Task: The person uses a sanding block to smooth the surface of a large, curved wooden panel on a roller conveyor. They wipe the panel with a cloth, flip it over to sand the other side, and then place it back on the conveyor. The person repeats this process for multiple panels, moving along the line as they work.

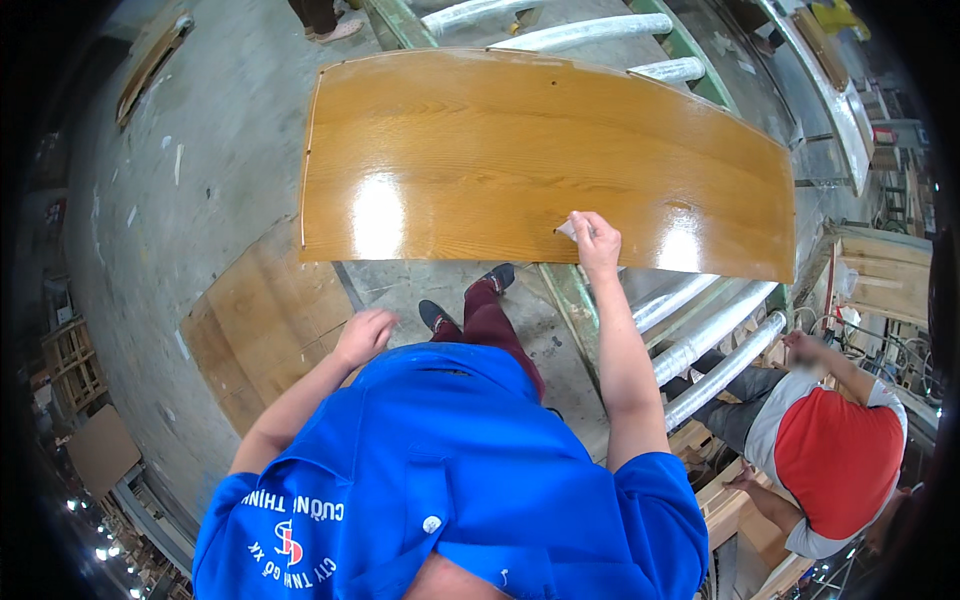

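Note:
A glossy, varnished wooden panel (pixel 500 150) lies across a green frame with wrapped rollers. My right hand (pixel 597 243) is over the panel's near edge, its fingers pinched on a small whitish piece (pixel 568 229) that looks like folded paper or cloth. The tip of that piece is close to a small dark hole in the panel; whether it touches the surface, I cannot tell. Off the panel and lower left, my left hand (pixel 366 337) hangs in the air with its fingers curled. Nothing shows in it, though the inside of its grip is hidden.
Silvery wrapped rollers (pixel 715 325) extend from under the panel at right. A brown cardboard sheet (pixel 255 315) lies on the concrete floor at left. A co-worker in a red and grey shirt (pixel 835 455) is at the lower right. Another person's foot (pixel 335 30) shows at the top.

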The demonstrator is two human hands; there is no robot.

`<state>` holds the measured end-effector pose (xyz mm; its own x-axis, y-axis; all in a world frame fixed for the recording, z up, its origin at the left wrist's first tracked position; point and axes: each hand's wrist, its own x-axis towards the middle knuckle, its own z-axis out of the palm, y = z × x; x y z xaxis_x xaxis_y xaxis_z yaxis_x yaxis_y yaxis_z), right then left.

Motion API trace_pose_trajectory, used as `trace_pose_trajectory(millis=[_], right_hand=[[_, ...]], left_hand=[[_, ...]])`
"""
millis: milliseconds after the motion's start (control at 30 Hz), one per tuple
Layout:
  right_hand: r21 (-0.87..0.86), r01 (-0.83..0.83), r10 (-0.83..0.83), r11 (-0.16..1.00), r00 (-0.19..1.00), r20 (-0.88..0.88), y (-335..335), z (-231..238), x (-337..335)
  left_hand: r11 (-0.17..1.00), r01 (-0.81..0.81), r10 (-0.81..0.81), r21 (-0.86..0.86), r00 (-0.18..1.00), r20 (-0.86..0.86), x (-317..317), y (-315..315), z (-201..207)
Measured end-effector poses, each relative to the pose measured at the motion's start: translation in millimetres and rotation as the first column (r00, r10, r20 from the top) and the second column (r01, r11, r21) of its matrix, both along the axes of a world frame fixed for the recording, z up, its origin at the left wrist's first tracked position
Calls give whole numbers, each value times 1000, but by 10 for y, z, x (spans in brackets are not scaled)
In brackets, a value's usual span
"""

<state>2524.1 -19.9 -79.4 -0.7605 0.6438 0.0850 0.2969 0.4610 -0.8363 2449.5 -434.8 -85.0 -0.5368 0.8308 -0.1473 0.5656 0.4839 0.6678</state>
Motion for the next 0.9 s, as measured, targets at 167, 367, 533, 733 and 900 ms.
trace_pose_trajectory(millis=[167, 367, 533, 733, 900], right_hand=[[35, 6, -6, 999, 1000, 2, -28, 17, -25], [72, 18, -17, 997, 1000, -15, -59, -10, 7], [103, -6, 5, 995, 1000, 12, -51, 12, -16], [153, -27, 22, 988, 999, 32, -56, 45, -6], [144, -43, 39, 989, 999, 27, -38, 55, -6]], left_hand=[[726, -54, 258, -686, 946, 198, 374, -1466, -242], [614, -294, 544, -732, 830, 124, 326, -1724, -133], [745, -444, 610, -498, 754, 242, 185, -1162, -342], [895, -289, 398, -339, 861, 316, 216, -500, -283], [872, -269, 400, -409, 873, 279, 213, -565, -258]])
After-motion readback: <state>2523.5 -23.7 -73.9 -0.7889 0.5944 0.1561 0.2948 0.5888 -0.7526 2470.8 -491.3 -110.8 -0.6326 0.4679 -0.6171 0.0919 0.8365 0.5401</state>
